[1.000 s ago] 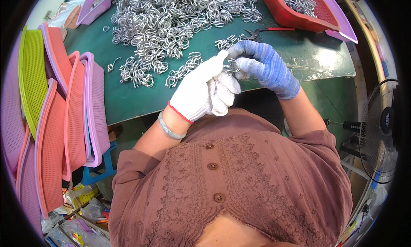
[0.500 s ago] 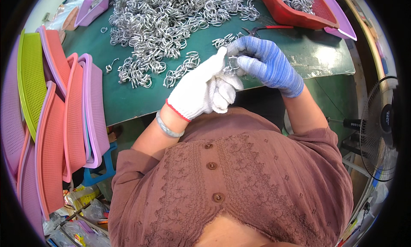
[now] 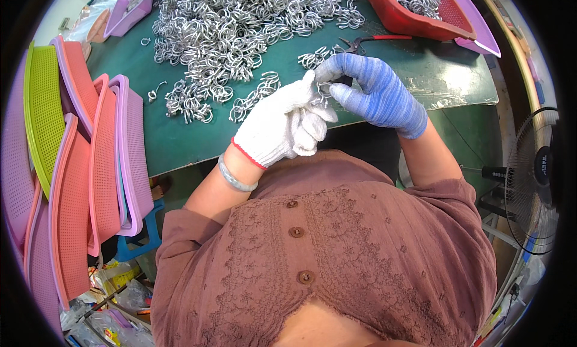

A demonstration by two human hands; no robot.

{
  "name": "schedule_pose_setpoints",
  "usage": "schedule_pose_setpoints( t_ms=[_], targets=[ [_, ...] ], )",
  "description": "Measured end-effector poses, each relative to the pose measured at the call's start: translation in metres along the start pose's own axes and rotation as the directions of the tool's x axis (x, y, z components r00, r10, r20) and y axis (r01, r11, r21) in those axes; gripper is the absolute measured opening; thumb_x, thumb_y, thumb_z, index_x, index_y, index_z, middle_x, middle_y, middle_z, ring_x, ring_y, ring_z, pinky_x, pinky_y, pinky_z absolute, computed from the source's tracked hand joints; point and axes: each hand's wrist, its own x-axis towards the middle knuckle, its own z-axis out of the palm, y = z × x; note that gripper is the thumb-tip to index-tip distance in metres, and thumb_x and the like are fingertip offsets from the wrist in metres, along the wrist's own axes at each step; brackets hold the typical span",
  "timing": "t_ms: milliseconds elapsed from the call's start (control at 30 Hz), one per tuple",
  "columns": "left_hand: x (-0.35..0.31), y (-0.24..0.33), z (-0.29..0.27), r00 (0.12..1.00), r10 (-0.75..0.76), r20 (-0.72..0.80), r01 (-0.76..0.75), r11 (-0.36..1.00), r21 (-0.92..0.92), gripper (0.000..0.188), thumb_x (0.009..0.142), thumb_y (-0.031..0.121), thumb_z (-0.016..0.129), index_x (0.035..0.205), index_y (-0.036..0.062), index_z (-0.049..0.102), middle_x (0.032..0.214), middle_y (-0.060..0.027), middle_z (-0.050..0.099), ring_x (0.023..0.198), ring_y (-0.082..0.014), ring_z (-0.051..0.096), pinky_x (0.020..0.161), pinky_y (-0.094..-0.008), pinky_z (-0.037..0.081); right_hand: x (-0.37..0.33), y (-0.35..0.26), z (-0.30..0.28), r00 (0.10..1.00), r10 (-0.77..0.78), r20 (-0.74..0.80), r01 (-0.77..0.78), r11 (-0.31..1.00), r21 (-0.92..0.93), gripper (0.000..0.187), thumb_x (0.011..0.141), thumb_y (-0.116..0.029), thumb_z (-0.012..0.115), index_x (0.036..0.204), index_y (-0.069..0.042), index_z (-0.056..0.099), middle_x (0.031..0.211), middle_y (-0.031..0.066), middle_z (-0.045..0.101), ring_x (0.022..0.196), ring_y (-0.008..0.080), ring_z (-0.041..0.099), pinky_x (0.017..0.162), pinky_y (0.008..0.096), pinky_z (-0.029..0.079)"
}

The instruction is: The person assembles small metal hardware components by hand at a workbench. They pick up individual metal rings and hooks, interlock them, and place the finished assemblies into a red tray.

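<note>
My left hand (image 3: pixel 282 119), in a white knitted glove with a red cuff, is closed around a small silvery metal ring (image 3: pixel 323 93). My right hand (image 3: pixel 380 94), in a blue striped glove, pinches the same ring between thumb and forefinger. Fingers cover part of it, so its full shape is hidden. Beyond my hands a big heap of similar metal rings (image 3: pixel 222 31) spreads over the green tabletop (image 3: pixel 165 145). Smaller bunches (image 3: pixel 259 97) lie beside my left hand, and another group (image 3: pixel 314 58) sits just past my fingertips. Red-handled pliers (image 3: pixel 360 42) rest behind my right hand.
A red basket (image 3: pixel 415 28) with more metal pieces stands at the far right, a purple basket (image 3: pixel 129 13) at the far left. Stacked pink, purple and green plastic baskets (image 3: pixel 75 208) crowd the left side. A black fan (image 3: pixel 534 178) stands on the right.
Both hands have shifted slightly left, and the ring has turned a little between the fingers. The heap, pliers and baskets look the same.
</note>
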Motion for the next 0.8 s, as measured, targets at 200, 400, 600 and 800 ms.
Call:
schedule_pose_setpoints(
  t_ms=[200, 400, 600, 800],
  targets=[
    [-0.002, -0.003, 0.009, 0.988, 0.129, -0.081, -0.131, 0.991, -0.022, 0.035, 0.095, 0.032, 0.053, 0.122, 0.01, 0.051, 0.084, -0.0052, 0.054, 0.055, -0.0074, 0.046, 0.041, -0.0182, 0.033, 0.002, -0.004, -0.001, 0.993, -0.12, -0.002, 0.117, 0.973, -0.198, 0.021, 0.08, -0.001, 0.062, 0.1, -0.002, 0.064, 0.091, 0.0111, 0.066, 0.086, 0.0239, 0.065, 0.078, 0.032, 0.05],
    [0.0, -0.007, 0.007, 0.976, 0.175, -0.131, -0.187, 0.978, -0.091, 0.034, 0.095, 0.03, 0.053, 0.122, 0.0093, 0.053, 0.082, -0.006, 0.057, 0.055, -0.0079, 0.048, 0.04, -0.0186, 0.034, 0.007, 0.002, -0.001, 0.963, -0.267, 0.043, 0.267, 0.916, -0.299, 0.026, 0.077, -0.003, 0.063, 0.103, -0.002, 0.063, 0.093, 0.0146, 0.064, 0.089, 0.0339, 0.061, 0.08, 0.0393, 0.05],
    [0.0, -0.005, 0.013, 0.977, 0.183, -0.113, -0.194, 0.976, -0.096, 0.034, 0.097, 0.036, 0.051, 0.113, 0.0065, 0.056, 0.076, -0.0035, 0.053, 0.053, -0.0078, 0.039, 0.041, -0.0185, 0.027, 0.006, 0.005, 0.003, 0.974, -0.225, -0.003, 0.219, 0.953, -0.21, 0.031, 0.077, -0.004, 0.064, 0.107, -0.003, 0.062, 0.093, 0.0125, 0.064, 0.085, 0.0293, 0.062, 0.077, 0.0368, 0.05],
    [0.0, 0.001, 0.023, 0.972, 0.172, -0.161, -0.17, 0.985, 0.026, 0.041, 0.098, 0.043, 0.049, 0.104, 0.0033, 0.055, 0.073, -0.004, 0.05, 0.052, -0.0087, 0.035, 0.041, -0.0205, 0.027, 0.003, 0.006, 0.006, 0.993, -0.059, -0.099, 0.058, 0.998, -0.004, 0.028, 0.083, -0.004, 0.063, 0.111, -0.003, 0.062, 0.092, 0.0053, 0.064, 0.084, 0.0121, 0.061, 0.076, 0.0279, 0.05]
  ],
)
